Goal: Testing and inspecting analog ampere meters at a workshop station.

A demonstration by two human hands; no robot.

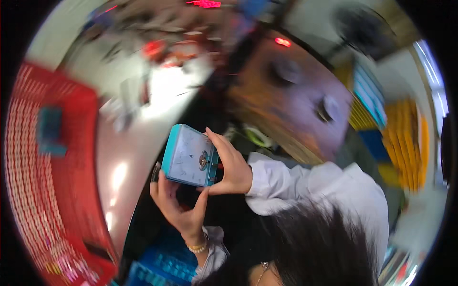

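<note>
Fingers of both my hands grip the little blue meter box (190, 156), left hand (179, 205) under its bottom edge, right hand (231, 167) on its right side, dial facing me.

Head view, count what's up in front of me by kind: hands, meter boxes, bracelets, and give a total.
Hands: 2, the left hand under the box and the right hand on its side
Teal meter box with a white dial face: 1, held in both hands
Beaded bracelet on the left wrist: 1
Total: 4
</note>
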